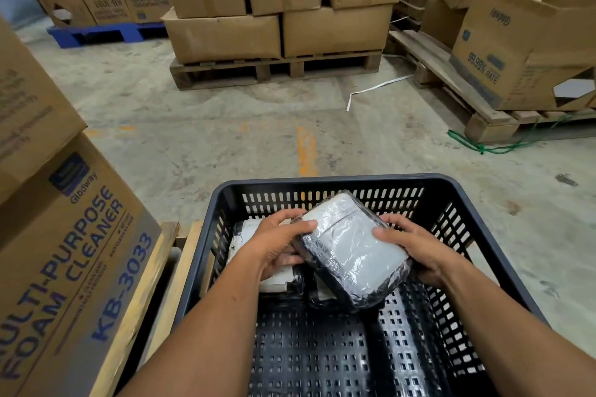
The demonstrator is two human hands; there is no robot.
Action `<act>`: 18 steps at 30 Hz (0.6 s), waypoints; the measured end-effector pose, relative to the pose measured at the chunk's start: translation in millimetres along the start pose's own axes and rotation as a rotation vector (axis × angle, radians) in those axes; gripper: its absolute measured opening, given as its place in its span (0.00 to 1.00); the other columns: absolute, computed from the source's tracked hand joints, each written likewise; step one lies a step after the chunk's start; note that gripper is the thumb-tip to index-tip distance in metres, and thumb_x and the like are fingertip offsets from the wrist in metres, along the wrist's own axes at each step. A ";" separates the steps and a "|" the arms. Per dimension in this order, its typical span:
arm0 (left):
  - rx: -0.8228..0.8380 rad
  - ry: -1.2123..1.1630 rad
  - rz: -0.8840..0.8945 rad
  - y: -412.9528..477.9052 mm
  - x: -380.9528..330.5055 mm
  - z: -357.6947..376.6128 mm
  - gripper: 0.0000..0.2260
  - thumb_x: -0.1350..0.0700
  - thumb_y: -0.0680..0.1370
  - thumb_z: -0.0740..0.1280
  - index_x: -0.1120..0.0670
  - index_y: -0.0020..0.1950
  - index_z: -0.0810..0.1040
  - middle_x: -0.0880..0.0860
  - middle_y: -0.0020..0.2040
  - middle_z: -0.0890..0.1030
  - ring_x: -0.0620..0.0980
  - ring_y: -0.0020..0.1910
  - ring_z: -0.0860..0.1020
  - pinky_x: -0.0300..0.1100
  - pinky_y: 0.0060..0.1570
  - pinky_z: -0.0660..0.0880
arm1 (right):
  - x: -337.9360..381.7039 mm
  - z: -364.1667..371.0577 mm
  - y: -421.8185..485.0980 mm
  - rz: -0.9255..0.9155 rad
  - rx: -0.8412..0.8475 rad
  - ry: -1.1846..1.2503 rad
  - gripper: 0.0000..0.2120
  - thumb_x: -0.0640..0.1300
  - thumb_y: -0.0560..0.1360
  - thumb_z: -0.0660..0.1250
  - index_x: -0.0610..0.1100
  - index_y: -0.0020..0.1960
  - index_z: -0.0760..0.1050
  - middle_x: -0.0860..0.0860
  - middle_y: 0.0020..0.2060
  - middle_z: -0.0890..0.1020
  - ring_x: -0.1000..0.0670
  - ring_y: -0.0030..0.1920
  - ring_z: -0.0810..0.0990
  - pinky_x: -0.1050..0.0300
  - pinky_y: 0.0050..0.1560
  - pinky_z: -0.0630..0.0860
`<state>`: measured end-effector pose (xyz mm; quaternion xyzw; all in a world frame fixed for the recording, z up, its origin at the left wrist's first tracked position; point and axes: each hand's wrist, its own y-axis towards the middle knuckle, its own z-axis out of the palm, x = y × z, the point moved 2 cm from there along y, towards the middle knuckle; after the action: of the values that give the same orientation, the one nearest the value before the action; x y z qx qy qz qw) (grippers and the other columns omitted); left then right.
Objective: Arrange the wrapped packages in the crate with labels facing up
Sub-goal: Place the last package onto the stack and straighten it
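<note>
Over the black crate (338, 182), a wrapped package (350, 246) hangs tilted, white label side up, long axis running far-left to near-right. Another package (250, 230) lies below, left. Left hand (277, 243) and right hand (416, 250) grip opposite ends, equally near.

I see two bare forearms running back from my left hand (278, 243) and right hand (416, 246), no sleeves, gloves, rings or watch on them, fingernails short and plain.

left carton (64, 255): "Glodway", "MULTI-PURPOSE FOAM CLEANER", "KB-3033"; right carton (503, 64): "99.99% RATE"
</note>
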<state>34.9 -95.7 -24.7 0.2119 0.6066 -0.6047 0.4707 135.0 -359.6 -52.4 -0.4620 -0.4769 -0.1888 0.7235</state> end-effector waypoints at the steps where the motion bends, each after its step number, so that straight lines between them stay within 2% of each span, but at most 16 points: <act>1: -0.014 -0.055 0.010 -0.7 1.0 1.0 0.20 0.61 0.72 0.79 0.54 0.63 0.81 0.55 0.44 0.90 0.56 0.42 0.89 0.49 0.40 0.85 | -0.8 -0.5 -1.2 0.023 0.026 -0.006 0.40 0.49 0.56 0.87 0.47 0.64 0.75 0.37 0.52 0.88 0.33 0.50 0.85 0.31 0.56 0.79; 4: -0.031 -0.095 0.059 0.3 -0.3 4.6 0.22 0.59 0.69 0.81 0.56 0.62 0.83 0.58 0.49 0.89 0.57 0.48 0.88 0.49 0.47 0.85 | 5.5 5.7 -4.7 0.057 0.075 -0.093 0.39 0.50 0.56 0.87 0.51 0.62 0.73 0.33 0.58 0.84 0.32 0.51 0.84 0.31 0.55 0.79; 6: -0.052 -0.062 0.089 1.9 -3.8 9.4 0.21 0.57 0.67 0.81 0.53 0.59 0.85 0.59 0.54 0.88 0.58 0.54 0.87 0.54 0.59 0.83 | 9.5 10.7 -3.2 0.010 0.013 -0.120 0.44 0.53 0.52 0.88 0.52 0.63 0.70 0.35 0.56 0.84 0.35 0.46 0.87 0.39 0.45 0.84; 7: -0.081 -0.043 0.105 2.0 -5.2 12.2 0.18 0.57 0.69 0.81 0.51 0.57 0.85 0.59 0.57 0.87 0.59 0.57 0.85 0.57 0.62 0.80 | 10.1 13.8 -2.3 -0.021 -0.017 -0.107 0.45 0.53 0.53 0.88 0.52 0.64 0.70 0.36 0.54 0.84 0.38 0.41 0.88 0.44 0.39 0.85; 9: -0.169 0.051 0.165 2.1 -6.0 18.1 0.12 0.54 0.75 0.78 0.49 0.58 0.85 0.57 0.61 0.84 0.59 0.60 0.83 0.59 0.64 0.79 | 9.2 17.7 -1.0 -0.070 -0.060 -0.053 0.40 0.50 0.57 0.86 0.53 0.64 0.71 0.36 0.53 0.85 0.39 0.38 0.88 0.48 0.36 0.84; 12: -0.434 0.398 0.342 -0.2 -4.4 12.8 0.14 0.46 0.79 0.71 0.46 0.64 0.81 0.50 0.64 0.81 0.51 0.62 0.79 0.51 0.65 0.76 | 3.8 18.2 -0.1 -0.110 -0.139 -0.002 0.39 0.47 0.57 0.85 0.55 0.64 0.73 0.39 0.51 0.88 0.35 0.42 0.89 0.45 0.36 0.84; 14: -0.570 0.629 0.452 -4.9 -0.3 1.7 0.17 0.46 0.80 0.67 0.44 0.69 0.77 0.48 0.70 0.78 0.50 0.69 0.73 0.45 0.65 0.70 | -2.3 15.9 -1.3 -0.104 -0.201 -0.004 0.37 0.46 0.58 0.84 0.55 0.62 0.73 0.39 0.52 0.87 0.35 0.42 0.89 0.45 0.36 0.84; 16: -0.562 0.893 0.460 -4.6 10.6 -8.3 0.23 0.45 0.81 0.65 0.45 0.76 0.70 0.49 0.77 0.71 0.51 0.78 0.64 0.49 0.72 0.64 | -10.0 13.6 -3.3 -0.088 -0.245 -0.008 0.34 0.46 0.59 0.84 0.55 0.60 0.72 0.39 0.52 0.86 0.36 0.42 0.89 0.45 0.36 0.84; 18: -0.497 1.114 0.387 -2.5 25.8 -15.5 0.28 0.43 0.82 0.62 0.45 0.81 0.62 0.51 0.84 0.60 0.53 0.83 0.53 0.54 0.79 0.54 | -18.5 13.7 -4.8 -0.079 -0.285 -0.006 0.32 0.44 0.61 0.83 0.55 0.59 0.71 0.39 0.52 0.86 0.37 0.42 0.89 0.45 0.36 0.85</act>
<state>15.8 -89.7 -47.4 0.4846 0.8332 -0.1491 0.2208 115.7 -353.4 -64.4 -0.5415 -0.4654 -0.2817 0.6410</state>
